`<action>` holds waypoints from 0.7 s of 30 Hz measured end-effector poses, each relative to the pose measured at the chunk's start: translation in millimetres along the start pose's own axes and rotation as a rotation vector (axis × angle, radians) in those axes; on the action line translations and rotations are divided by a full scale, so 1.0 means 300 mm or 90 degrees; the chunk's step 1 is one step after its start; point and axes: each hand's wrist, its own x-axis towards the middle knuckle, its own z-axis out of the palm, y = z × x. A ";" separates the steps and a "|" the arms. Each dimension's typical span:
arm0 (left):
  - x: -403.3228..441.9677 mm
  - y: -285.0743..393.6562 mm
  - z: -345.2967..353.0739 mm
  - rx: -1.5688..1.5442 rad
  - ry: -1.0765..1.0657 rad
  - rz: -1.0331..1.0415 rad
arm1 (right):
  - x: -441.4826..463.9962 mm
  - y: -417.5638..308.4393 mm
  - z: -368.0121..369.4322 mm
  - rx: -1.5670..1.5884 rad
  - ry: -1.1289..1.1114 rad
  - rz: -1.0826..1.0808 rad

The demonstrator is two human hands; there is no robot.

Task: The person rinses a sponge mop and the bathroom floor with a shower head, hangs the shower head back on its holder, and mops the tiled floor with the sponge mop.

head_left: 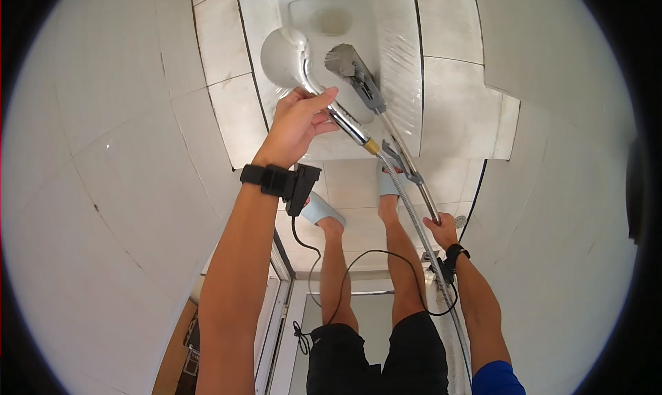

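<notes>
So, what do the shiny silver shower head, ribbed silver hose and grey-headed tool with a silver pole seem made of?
Shiny silver shower head: mirror-like highlights suggest a chrome finish, over metal or plastic, I can't tell. Ribbed silver hose: probably flexible metal, given its fine rings and sheen. Grey-headed tool: matte grey suggests plastic; its glinting silver pole is likely metal.

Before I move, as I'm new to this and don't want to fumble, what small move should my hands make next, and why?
Perhaps tilt the shower head slightly toward the grey tool head: both sit side by side above the squat toilet, and your left hand grips the shower handle while your right hand holds the pole.
</notes>
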 end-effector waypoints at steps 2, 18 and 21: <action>0.003 0.002 -0.002 -0.001 0.000 0.002 | 0.017 0.042 0.016 0.038 -0.012 0.014; 0.070 -0.010 -0.011 0.028 -0.052 -0.027 | -0.016 -0.007 0.019 0.217 -0.088 0.164; 0.092 -0.019 -0.016 0.020 -0.049 -0.036 | -0.015 0.002 0.011 0.208 -0.086 0.148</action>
